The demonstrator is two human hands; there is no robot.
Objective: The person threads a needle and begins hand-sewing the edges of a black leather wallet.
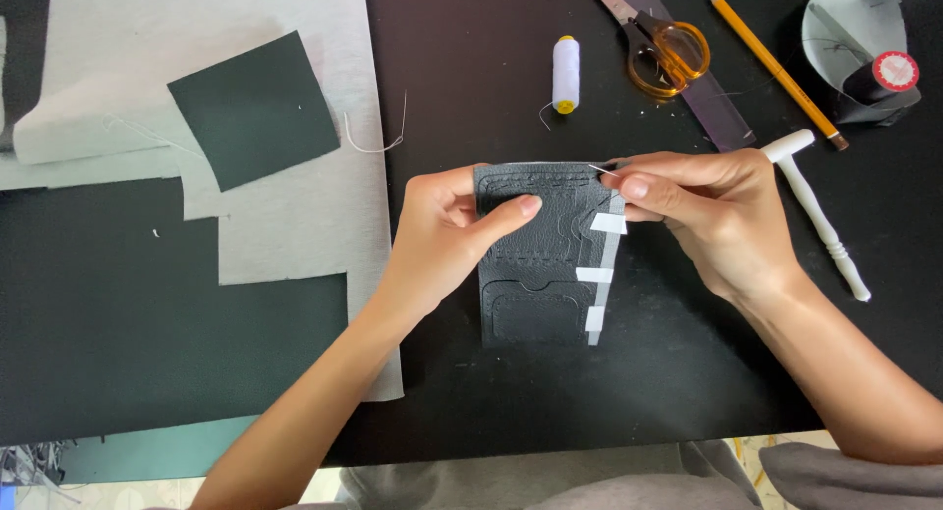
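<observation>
1. Holding the dark grey leather wallet panel with stitched card slots [535,259] over the black table [609,402], my left hand [442,240] clamps its left edge, thumb lying across the front.
2. Pinching a thin steel needle [601,169] at the panel's top right corner, my right hand [712,215] has thumb and forefinger pressed together on it.
3. White tape strips [601,274] run down the panel's right edge, just below those fingertips.
4. Right of my right hand lies a white plastic T-handled tool [820,215].
5. Beyond my fingers sit a white thread spool [566,73], orange-handled scissors [668,53] and a yellow pencil [771,66].
6. Far left of my left hand, a dark green square of fabric [253,107] rests on pale grey cloth [285,225].
</observation>
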